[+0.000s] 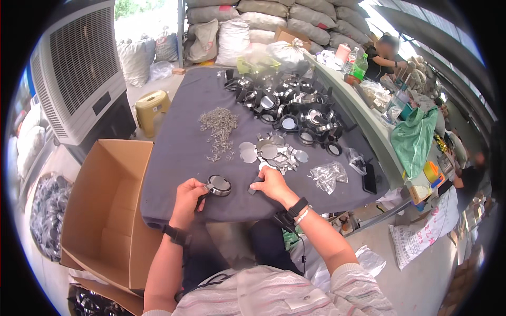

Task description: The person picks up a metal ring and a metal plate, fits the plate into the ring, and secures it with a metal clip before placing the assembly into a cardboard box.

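Note:
Above the near edge of the table, my left hand (190,199) is closed on the black stem of a round mirror-like part (219,185). It has a dark rim and a silvery face turned upward. To its right, my right hand (273,185) has its thumb and fingers bent around a small dark grey piece (253,189), mostly hidden by the hand. Its fingertips are at the near edge of a pile of silvery round discs (269,151). Left of the discs lies a heap of small clear or metallic pieces (219,129).
Many black-rimmed round parts (290,124) cover the far right of the grey-covered table (174,158). A clear plastic bag (329,176) and a black phone (369,179) lie at the right. An open cardboard box (108,210) stands left. Another person (382,58) sits beyond the ledge.

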The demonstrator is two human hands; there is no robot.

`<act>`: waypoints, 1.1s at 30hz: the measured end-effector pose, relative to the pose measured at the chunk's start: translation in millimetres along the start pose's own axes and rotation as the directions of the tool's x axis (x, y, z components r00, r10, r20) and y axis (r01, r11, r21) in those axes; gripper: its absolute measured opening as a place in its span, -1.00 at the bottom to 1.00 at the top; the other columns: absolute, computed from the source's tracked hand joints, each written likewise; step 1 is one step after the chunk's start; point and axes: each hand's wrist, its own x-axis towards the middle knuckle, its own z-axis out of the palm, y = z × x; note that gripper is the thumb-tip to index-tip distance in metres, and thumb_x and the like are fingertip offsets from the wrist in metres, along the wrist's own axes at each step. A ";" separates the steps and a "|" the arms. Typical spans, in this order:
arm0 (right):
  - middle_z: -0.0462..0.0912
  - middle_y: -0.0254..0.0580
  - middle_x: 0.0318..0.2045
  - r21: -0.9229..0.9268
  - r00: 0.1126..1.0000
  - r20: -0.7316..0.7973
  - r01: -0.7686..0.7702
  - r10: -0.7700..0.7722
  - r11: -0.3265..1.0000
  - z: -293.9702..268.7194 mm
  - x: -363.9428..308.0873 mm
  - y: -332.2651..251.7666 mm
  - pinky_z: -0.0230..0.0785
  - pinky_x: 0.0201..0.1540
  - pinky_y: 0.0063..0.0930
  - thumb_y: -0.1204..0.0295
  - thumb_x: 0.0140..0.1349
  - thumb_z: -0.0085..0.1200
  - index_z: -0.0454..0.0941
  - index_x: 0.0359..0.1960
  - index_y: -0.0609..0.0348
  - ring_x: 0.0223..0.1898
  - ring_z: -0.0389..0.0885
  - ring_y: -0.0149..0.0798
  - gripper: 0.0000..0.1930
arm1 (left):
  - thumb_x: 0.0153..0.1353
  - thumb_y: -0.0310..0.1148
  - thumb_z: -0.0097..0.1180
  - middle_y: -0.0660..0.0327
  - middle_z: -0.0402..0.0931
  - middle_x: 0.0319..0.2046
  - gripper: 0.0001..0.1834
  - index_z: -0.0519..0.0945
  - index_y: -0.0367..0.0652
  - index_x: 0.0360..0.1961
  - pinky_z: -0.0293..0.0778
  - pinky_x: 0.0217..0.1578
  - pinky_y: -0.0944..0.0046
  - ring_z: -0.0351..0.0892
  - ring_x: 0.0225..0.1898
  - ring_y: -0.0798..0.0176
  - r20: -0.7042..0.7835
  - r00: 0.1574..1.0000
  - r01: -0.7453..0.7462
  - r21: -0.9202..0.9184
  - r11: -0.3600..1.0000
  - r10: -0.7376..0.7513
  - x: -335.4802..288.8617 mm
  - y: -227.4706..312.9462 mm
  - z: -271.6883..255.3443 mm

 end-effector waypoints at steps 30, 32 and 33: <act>0.56 -0.14 -0.50 0.275 0.746 -0.013 0.643 -0.666 0.715 25.4 19.4 -81.4 0.36 -0.41 -0.21 0.44 0.02 0.20 0.44 -0.40 0.20 -0.42 0.57 -0.02 -0.81 | 0.06 -0.50 0.10 0.27 0.49 -0.63 -0.92 0.46 -0.27 -0.46 0.31 -0.62 0.40 0.38 -0.65 0.46 0.030 0.969 -0.244 0.297 0.923 0.247 -4.2 -15.1 -2.4; 0.58 -0.13 -0.49 0.328 0.768 0.058 0.589 -0.638 0.739 24.6 23.4 -84.8 0.35 -0.41 -0.21 0.42 0.02 0.17 0.45 -0.40 0.21 -0.45 0.57 -0.01 -0.82 | -0.04 -0.43 0.21 0.18 0.52 -0.60 -0.77 0.45 -0.29 -0.40 0.44 -0.46 0.28 0.50 -0.57 0.30 0.047 0.923 -0.342 0.551 0.761 0.381 -6.3 -17.8 -2.5; 0.58 -0.13 -0.49 0.326 0.773 0.062 0.583 -0.632 0.744 25.3 26.6 -84.6 0.35 -0.41 -0.21 0.42 0.02 0.17 0.45 -0.40 0.21 -0.45 0.57 -0.01 -0.82 | -0.04 -0.43 0.21 0.18 0.52 -0.60 -0.77 0.45 -0.29 -0.40 0.44 -0.46 0.28 0.50 -0.57 0.30 0.049 0.926 -0.339 0.546 0.766 0.376 -6.1 -18.2 -0.6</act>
